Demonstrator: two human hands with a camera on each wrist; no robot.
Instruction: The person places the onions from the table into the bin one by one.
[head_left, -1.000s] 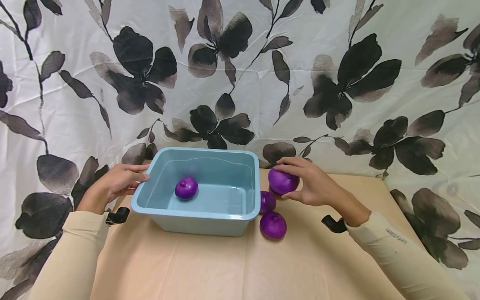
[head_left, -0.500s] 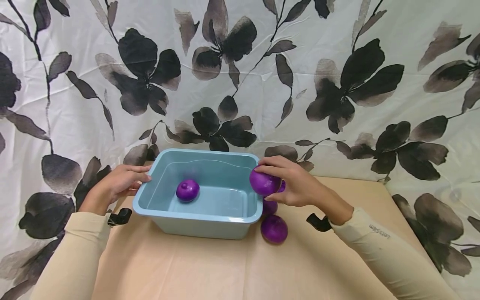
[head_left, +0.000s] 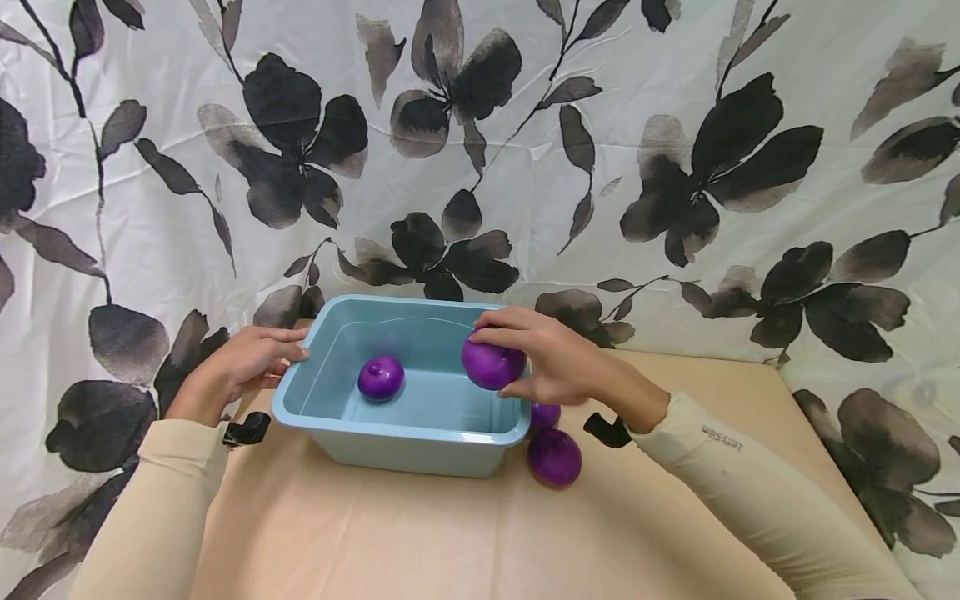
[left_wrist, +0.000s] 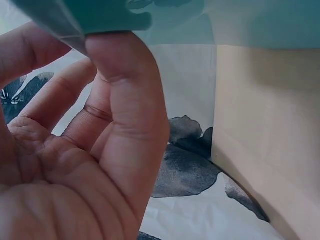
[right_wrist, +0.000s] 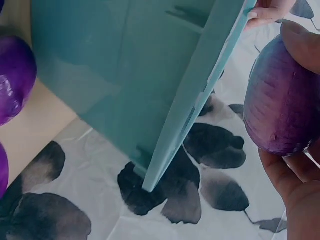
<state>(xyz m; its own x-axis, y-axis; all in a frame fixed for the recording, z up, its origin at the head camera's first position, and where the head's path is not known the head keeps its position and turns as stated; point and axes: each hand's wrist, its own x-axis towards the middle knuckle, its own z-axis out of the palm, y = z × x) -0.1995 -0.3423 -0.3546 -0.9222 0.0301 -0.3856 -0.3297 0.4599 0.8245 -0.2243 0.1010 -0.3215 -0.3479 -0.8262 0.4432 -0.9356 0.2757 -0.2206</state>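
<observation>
Beside tub, two loose onions.

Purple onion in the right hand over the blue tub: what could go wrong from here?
1. The held onion sits above the tub's right wall; released early, it may clip the rim and fall out.
2. Dropped from this height, it could strike the onion in the tub.
3. The left hand only holds the tub's left rim; a knock could shift it toward the two onions on the table.
</observation>
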